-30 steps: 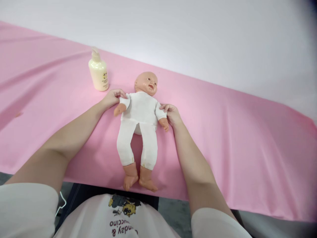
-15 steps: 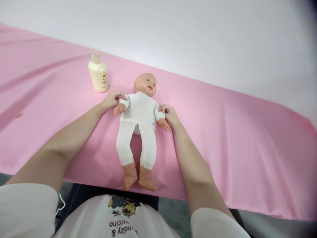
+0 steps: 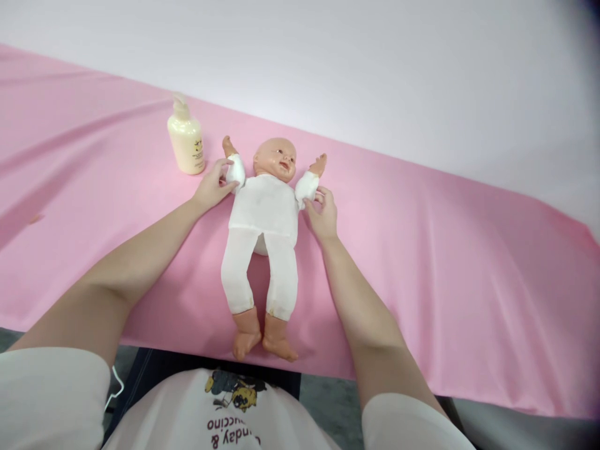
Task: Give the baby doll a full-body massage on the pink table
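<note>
A baby doll (image 3: 265, 203) in a white cloth suit lies on its back, head away from me and bare feet toward me. Both doll arms point up beside its head. My left hand (image 3: 215, 184) pinches the white sleeve of the doll arm on the left (image 3: 235, 170), thumb below and fingers on its outer side. On the other side, my right hand (image 3: 323, 212) grips the sleeve of the right-hand doll arm (image 3: 307, 185) between thumb and fingers. Parts of my fingertips are hidden behind the sleeves.
A cream pump bottle (image 3: 186, 137) stands upright behind my left hand. Pink cloth (image 3: 398, 250) covers the table, with folds at both sides. Its near edge lies just past the doll's feet, and a white surface (image 3: 375, 75) rises behind.
Both doll arms have swung from pointing down at its sides to pointing up beside the head. My hands have stayed at the sleeves, with shifted fingers. The bottle has not moved.
</note>
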Motion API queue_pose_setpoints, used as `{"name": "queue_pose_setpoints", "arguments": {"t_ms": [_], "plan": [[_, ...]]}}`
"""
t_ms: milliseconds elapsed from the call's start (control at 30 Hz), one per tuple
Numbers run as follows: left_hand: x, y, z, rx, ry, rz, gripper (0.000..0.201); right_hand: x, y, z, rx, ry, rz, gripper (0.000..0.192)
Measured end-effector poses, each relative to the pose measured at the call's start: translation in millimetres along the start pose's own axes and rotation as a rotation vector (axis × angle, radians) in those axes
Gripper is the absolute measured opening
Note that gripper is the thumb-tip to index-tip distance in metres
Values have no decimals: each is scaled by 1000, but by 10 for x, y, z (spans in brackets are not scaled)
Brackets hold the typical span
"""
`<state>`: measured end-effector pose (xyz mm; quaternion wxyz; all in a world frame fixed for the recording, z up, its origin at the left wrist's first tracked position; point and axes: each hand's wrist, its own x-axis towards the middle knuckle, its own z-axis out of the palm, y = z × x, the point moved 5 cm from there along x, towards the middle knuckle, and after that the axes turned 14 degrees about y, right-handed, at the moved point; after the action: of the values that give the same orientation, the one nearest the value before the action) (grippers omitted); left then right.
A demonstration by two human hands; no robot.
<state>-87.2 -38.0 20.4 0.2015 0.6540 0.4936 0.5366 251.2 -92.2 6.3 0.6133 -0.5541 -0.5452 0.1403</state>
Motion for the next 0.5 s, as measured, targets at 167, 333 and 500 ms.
{"name": "queue_pose_setpoints", "arguments": {"t_ms": [167, 333, 500], "plan": [[5, 11, 27, 93, -61, -1, 59, 11, 18, 65, -50, -98, -62, 42], [20, 0, 66, 136, -134, 62, 63, 18, 56, 102, -108, -164, -100, 44], [25, 4, 78, 157, -188, 95, 69, 43, 132, 102, -135, -152, -42, 46]]}}
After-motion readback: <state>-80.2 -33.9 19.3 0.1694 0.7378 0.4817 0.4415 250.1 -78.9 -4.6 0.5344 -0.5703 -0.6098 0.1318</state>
